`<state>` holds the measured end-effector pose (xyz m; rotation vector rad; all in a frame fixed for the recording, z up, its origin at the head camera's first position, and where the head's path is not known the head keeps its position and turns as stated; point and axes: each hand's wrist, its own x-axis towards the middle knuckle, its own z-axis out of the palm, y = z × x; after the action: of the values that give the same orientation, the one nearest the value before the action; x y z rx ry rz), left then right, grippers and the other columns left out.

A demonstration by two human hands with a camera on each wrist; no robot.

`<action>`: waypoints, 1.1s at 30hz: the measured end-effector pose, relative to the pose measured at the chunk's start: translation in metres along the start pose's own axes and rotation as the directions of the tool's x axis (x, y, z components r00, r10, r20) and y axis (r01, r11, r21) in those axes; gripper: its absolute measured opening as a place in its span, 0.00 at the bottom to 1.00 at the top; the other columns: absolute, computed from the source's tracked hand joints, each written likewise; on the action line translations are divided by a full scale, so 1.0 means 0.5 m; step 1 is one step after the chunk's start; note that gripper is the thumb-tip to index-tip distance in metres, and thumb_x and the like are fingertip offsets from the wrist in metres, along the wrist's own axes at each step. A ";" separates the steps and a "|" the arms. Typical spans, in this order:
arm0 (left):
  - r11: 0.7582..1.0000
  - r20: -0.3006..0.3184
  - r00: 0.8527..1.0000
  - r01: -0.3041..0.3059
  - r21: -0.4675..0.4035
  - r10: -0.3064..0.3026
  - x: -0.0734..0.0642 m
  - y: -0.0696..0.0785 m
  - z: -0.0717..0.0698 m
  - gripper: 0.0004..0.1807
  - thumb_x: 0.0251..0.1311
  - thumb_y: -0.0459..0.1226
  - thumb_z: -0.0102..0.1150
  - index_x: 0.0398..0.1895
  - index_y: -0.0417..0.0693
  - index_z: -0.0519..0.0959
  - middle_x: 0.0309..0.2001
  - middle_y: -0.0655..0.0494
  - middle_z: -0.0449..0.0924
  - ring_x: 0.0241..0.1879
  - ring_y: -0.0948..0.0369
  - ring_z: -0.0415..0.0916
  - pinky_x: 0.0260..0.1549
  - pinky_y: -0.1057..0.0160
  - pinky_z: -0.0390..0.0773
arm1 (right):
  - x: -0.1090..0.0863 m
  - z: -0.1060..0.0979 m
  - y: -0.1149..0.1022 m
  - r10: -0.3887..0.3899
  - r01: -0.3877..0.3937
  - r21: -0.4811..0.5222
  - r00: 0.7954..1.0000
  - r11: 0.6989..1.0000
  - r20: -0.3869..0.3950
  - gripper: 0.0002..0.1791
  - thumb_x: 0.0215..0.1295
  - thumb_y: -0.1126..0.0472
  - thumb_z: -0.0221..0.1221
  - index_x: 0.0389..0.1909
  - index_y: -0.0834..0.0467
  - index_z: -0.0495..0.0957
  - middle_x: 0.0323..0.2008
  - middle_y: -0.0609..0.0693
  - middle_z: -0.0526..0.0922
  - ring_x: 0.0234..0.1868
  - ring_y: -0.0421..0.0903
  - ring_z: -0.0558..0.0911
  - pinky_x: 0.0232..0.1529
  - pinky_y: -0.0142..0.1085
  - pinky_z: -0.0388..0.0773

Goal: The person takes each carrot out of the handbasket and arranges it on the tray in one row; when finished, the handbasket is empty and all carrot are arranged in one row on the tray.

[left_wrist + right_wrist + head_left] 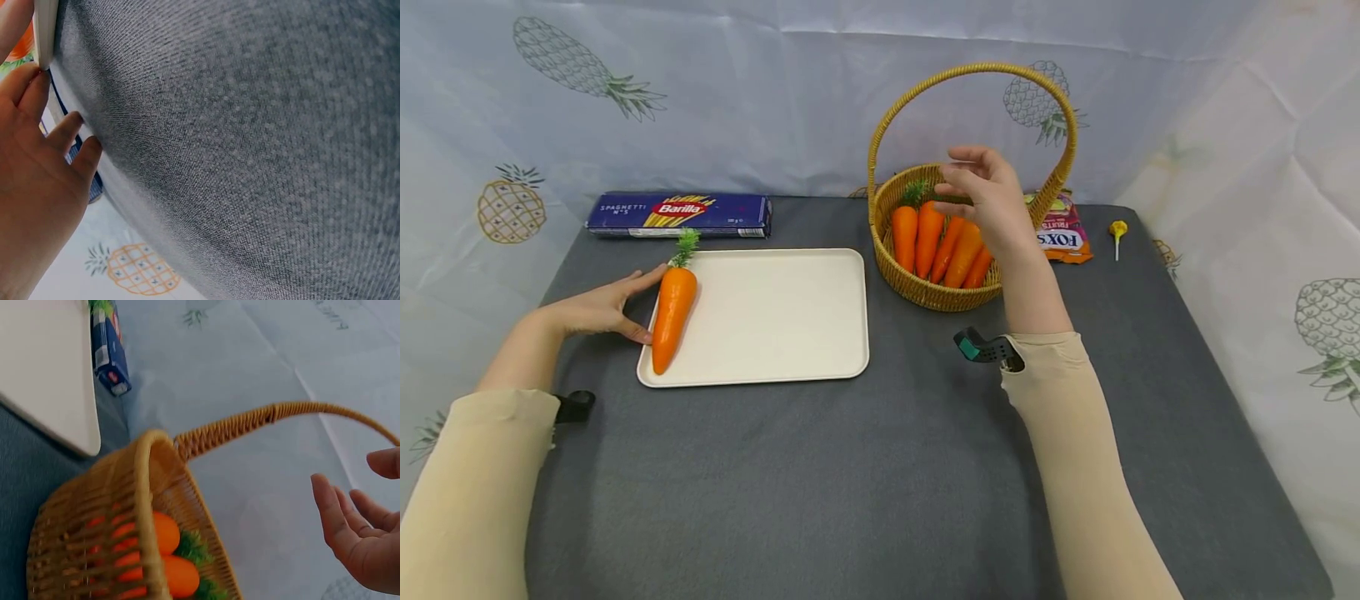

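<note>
One left hand (598, 308), at the left edge of the tray (775, 317): I see its grip spread, thumb and forefinger apart; contact with the carrot (673, 312) I cannot tell.
One right hand (988, 196), raised over the basket (917, 292): I see its grip loosely parted, holding nothing.
One cream tray, flat on the grey worktop (790, 483).
One carrot, orange, along the tray's left end, green top toward the back.
One wicker basket, right of the tray, with tall hoop handle (973, 69).
Several more carrots (965, 250), inside the basket.
One blue spaghetti box (679, 215), behind the tray.
One sweets bag (1063, 229), right of the basket, partly hidden.
One yellow lollipop (1117, 229), farther right.
One pineapple-print cloth (820, 100), behind everything.
</note>
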<state>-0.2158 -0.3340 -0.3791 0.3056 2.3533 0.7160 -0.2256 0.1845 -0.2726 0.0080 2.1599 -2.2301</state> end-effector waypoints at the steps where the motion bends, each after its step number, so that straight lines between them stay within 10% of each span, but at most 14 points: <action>1: 1.000 0.000 1.000 0.002 0.002 -0.002 0.000 0.000 0.000 0.64 0.55 0.40 0.70 0.79 0.54 0.28 0.75 0.24 0.18 0.72 0.24 0.20 0.60 0.17 0.33 | 0.002 -0.007 0.003 0.014 -0.014 0.003 1.000 1.000 -0.011 0.22 0.70 0.58 0.58 0.63 0.55 0.68 0.58 0.51 0.71 0.49 0.48 0.79 0.45 0.32 0.84; 10: 1.000 -0.003 1.000 0.010 0.008 -0.010 0.000 -0.002 0.000 0.64 0.55 0.40 0.69 0.79 0.55 0.28 0.75 0.24 0.18 0.72 0.24 0.20 0.60 0.17 0.33 | 0.024 -0.056 0.035 0.128 -0.142 -0.098 0.982 0.985 -0.137 0.25 0.71 0.57 0.56 0.66 0.57 0.66 0.51 0.47 0.69 0.48 0.45 0.77 0.42 0.28 0.83; 22: 1.000 -0.001 1.000 0.002 0.008 -0.002 0.000 -0.003 0.000 0.63 0.55 0.39 0.69 0.79 0.54 0.28 0.75 0.24 0.19 0.73 0.24 0.21 0.60 0.17 0.34 | 0.034 -0.089 0.070 0.177 -0.240 -0.244 0.950 0.939 -0.256 0.27 0.73 0.56 0.53 0.69 0.59 0.62 0.46 0.43 0.67 0.44 0.42 0.73 0.61 0.42 0.79; 33: 1.000 -0.009 1.000 -0.007 0.012 0.007 0.002 -0.007 0.000 0.62 0.56 0.39 0.69 0.80 0.54 0.29 0.75 0.24 0.19 0.73 0.24 0.22 0.60 0.17 0.35 | 0.040 -0.097 0.091 0.231 -0.346 -0.406 0.924 0.846 -0.305 0.29 0.73 0.52 0.52 0.71 0.57 0.59 0.71 0.57 0.64 0.57 0.47 0.74 0.62 0.41 0.78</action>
<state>-0.2169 -0.3364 -0.3817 0.3164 2.3669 0.7074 -0.2451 0.2311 -0.3202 0.5870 2.5462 -1.5904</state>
